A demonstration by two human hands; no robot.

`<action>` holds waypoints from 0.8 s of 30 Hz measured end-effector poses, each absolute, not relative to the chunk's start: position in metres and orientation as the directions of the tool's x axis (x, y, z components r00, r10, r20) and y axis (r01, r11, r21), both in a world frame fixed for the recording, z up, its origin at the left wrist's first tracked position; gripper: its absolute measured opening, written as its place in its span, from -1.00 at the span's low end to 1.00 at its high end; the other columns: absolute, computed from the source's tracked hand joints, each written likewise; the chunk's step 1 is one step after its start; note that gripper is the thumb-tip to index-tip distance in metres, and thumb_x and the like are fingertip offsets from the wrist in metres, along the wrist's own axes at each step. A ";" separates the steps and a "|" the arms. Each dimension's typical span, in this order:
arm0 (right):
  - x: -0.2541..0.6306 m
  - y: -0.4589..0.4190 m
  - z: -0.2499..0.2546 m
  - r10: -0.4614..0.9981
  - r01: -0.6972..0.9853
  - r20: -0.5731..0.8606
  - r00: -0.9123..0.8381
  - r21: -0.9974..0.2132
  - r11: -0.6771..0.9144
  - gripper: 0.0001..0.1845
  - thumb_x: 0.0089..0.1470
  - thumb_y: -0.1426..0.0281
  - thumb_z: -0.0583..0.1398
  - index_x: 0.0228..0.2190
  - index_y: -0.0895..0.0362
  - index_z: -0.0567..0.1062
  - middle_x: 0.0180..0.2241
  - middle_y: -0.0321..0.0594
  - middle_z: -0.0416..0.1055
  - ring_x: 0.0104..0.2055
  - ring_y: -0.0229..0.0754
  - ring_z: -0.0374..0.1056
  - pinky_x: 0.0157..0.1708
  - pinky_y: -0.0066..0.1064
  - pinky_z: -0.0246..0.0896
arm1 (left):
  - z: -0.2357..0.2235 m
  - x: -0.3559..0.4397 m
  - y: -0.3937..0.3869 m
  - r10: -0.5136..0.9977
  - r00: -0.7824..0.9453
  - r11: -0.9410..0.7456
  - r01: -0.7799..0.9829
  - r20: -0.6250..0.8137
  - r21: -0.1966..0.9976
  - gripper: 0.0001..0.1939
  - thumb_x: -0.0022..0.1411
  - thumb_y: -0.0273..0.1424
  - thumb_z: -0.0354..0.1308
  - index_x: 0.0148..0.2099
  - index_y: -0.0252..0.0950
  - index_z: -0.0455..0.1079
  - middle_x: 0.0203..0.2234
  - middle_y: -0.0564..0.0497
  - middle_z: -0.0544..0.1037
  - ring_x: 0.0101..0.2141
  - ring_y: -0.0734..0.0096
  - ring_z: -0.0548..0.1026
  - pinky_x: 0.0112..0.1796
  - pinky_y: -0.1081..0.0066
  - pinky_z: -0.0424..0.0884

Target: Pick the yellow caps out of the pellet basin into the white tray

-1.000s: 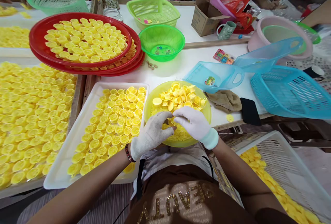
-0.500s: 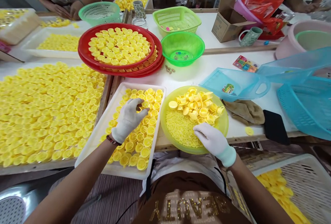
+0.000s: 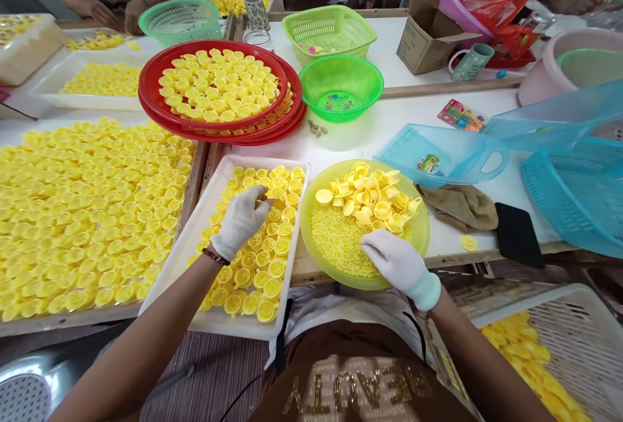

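Observation:
My left hand (image 3: 243, 217), in a pale knitted glove with bare fingertips, is over the white tray (image 3: 287, 266). Its thumb and forefinger pinch at the rim of a small yellow plastic cup (image 3: 277, 198), among rows of similar cups. My right hand (image 3: 392, 256), in a white glove, rests in the yellow bowl (image 3: 307, 234). Its fingers are pressed together on the small yellow pellets (image 3: 335, 240); whatever they hold is hidden. A heap of empty-looking yellow cups (image 3: 367, 195) lies on the bowl's far side.
Stacked red trays (image 3: 146, 94) of cups stand behind the white tray. A green bowl (image 3: 363, 100) sits behind the yellow one. Blue scoop-like trays (image 3: 438, 156), a brown cloth (image 3: 460, 208) and a black flat object (image 3: 518, 234) lie rightward. A co-worker's hands (image 3: 119, 14) show far left.
My left hand has moved left from the yellow bowl to the white tray, where its fingers have drawn closer together. My right hand has lowered onto the pellets. The view has turned left.

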State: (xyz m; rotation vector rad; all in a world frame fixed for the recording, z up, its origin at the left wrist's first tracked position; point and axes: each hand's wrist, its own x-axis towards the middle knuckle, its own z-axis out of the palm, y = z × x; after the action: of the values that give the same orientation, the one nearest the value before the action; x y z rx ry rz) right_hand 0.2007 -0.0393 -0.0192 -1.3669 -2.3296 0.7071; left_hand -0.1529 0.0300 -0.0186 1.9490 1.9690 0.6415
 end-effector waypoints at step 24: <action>0.202 -0.037 -0.018 0.868 0.739 -0.026 -0.495 -0.538 0.405 -0.82 0.32 0.35 0.08 -0.20 0.08 0.48 -0.24 -0.17 0.49 -0.14 -0.10 0.42 -0.07 -0.27 0.29 | 0.012 -0.026 0.000 0.623 0.773 -0.781 0.624 0.120 0.034 -0.85 0.34 -0.49 0.03 -0.24 -0.27 0.42 -0.29 -0.06 0.48 -0.34 0.25 0.43 -0.32 0.23 0.34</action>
State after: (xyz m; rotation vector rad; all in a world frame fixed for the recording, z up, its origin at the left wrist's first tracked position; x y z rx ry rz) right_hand 0.2018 -0.0374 -0.0180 -1.4101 -2.4059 0.7222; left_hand -0.0261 0.0001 0.0117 2.9656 1.0425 0.1968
